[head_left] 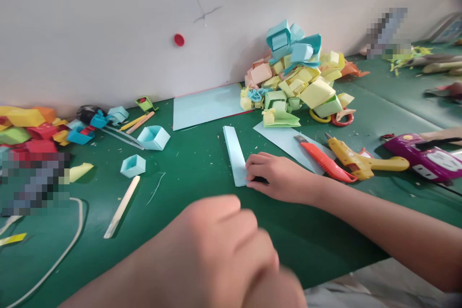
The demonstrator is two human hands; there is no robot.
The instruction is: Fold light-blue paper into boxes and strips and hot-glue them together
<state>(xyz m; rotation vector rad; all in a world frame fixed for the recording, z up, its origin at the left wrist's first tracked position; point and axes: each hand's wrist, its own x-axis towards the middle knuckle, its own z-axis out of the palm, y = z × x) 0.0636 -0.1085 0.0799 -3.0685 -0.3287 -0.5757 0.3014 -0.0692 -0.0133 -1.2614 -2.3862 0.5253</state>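
A folded light blue paper strip (235, 156) lies lengthwise on the green table. My right hand (269, 175) is closed at its lower right edge, fingers curled and thumb tip touching the paper. In the foreground, nearer to me, my left hand (231, 250) is raised in a fist and slightly blurred; its inner side is hidden, so whatever it may hold cannot be seen. Right of the strip, a light blue sheet (277, 138) lies partly under an orange-red utility knife (325, 160). Beside that knife is a yellow glue gun (364, 158).
A heap of folded paper pieces (299, 72) leans against the wall, with scissors (342, 116) beside it. A purple device (424, 154) sits at right. Two small blue paper boxes, one an open box (154, 137), and a pale stick (122, 207) are at left, near a white cable (81, 221).
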